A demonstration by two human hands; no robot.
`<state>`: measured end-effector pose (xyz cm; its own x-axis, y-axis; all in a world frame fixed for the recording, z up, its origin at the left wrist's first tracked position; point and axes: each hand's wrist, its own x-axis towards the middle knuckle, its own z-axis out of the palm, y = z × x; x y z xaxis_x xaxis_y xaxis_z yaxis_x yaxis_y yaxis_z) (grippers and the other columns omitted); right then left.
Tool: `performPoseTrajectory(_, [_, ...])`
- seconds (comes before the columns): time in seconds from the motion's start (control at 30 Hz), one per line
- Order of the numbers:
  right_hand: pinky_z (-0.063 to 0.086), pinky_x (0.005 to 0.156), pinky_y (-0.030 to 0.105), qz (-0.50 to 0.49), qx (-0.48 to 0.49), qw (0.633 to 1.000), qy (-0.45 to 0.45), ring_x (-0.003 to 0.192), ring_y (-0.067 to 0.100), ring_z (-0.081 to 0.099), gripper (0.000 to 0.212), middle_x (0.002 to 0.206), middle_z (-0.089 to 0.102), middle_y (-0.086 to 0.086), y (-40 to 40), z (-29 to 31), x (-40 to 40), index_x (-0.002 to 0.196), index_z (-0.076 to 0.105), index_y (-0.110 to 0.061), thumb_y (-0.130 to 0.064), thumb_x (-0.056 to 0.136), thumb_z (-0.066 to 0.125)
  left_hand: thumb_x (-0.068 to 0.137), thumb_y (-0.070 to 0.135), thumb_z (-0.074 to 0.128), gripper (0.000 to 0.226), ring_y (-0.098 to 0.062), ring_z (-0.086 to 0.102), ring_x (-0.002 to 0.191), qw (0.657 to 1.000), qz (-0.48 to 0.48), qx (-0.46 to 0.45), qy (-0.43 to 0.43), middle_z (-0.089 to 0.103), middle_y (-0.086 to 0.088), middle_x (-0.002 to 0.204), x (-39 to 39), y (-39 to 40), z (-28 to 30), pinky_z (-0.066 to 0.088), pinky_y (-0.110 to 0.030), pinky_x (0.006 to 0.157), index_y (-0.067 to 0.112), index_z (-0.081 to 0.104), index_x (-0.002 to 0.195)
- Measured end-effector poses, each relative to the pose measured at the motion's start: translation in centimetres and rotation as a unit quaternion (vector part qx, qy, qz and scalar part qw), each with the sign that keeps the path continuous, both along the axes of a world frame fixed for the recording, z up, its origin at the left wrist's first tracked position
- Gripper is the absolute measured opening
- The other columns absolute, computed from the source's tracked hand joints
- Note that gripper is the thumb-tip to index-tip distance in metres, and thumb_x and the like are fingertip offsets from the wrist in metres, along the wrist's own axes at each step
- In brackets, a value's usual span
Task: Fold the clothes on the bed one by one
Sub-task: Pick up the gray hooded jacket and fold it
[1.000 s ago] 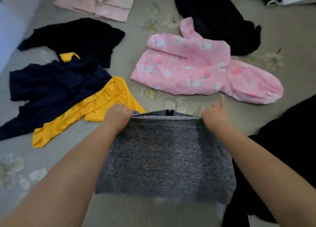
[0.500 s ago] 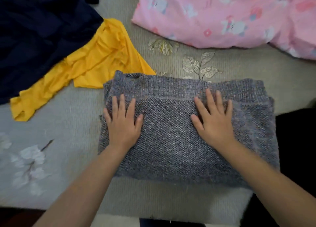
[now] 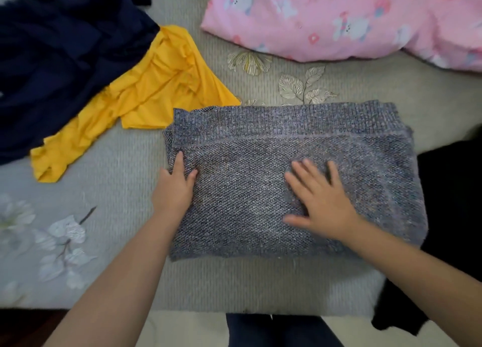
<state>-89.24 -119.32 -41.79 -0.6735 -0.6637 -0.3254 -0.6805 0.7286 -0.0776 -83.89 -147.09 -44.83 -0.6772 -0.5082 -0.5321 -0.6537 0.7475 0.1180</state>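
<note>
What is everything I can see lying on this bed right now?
grey knitted sweater: one, grey, folded, near edge of bed, centre
yellow garment: one, yellow, crumpled, left of sweater
navy blue garment: one, dark navy, upper left, partly over the yellow one
pink printed garment: one, pink, top right
black garment: one, black, right edge
floral bedspread: one, grey-beige, under everything
left hand: one, grips sweater's left edge
right hand: one, flat on sweater

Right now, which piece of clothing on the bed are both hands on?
The grey knitted garment, folded nearest the bed's edge. The yellow, navy, pink and black clothes lie untouched around it.
</note>
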Motion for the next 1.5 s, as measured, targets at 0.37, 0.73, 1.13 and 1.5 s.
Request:
performPoseTrajectory(0.37, [0.040,0.082,0.067,-0.015,0.043,0.999,0.020,0.109,0.030,0.061,0.089,0.119,0.064,0.005,-1.5,-0.6,11.4,0.110,0.068,-0.018,-0.022,0.025,0.094,0.098,0.027,0.036,0.051,-0.040,0.044,0.113,0.992,-0.056,-0.114,-0.013,0.045,-0.027,0.127,9.9,-0.3,3.0,0.034,-0.045,0.091,0.008,0.022,0.143])
performPoseTrajectory(0.73, [-0.005,0.109,0.059,-0.104,0.172,0.980,0.003,0.142,0.031,0.010,0.047,0.152,0.024,0.003,-2.5,1.6,14.3,0.141,0.035,-0.021,-0.010,0.095,0.038,0.099,0.020,0.033,0.041,-0.027,0.057,0.100,0.989,-0.082,0.087,-0.091,0.057,-0.013,0.116,29.2,5.0,3.2,0.044,-0.036,0.086,0.006,0.028,0.137])
performPoseTrajectory(1.13, [-0.018,0.105,0.054,-0.104,0.080,0.989,-0.063,0.141,0.025,-0.017,0.072,0.154,-0.019,0.005,-18.6,-2.7,33.6,0.145,-0.014,-0.018,-0.015,0.095,0.038,0.089,0.012,0.051,0.055,-0.038,0.015,0.139,0.959,-0.261,-0.037,0.099,0.023,-0.018,0.149,33.4,-8.6,4.2,0.019,-0.048,0.111,0.006,0.031,0.141])
performPoseTrajectory(1.5, [0.040,0.080,0.068,-0.050,0.095,0.987,0.119,0.105,0.031,0.063,0.046,0.116,0.066,0.007,-1.9,0.1,33.2,0.114,0.065,-0.010,0.000,0.072,0.048,0.096,0.019,0.032,0.064,-0.028,-0.016,0.141,0.894,-0.442,-0.065,0.030,-0.013,-0.010,0.154,29.6,-5.8,3.2,-0.006,-0.040,0.114,0.011,-0.008,0.146])
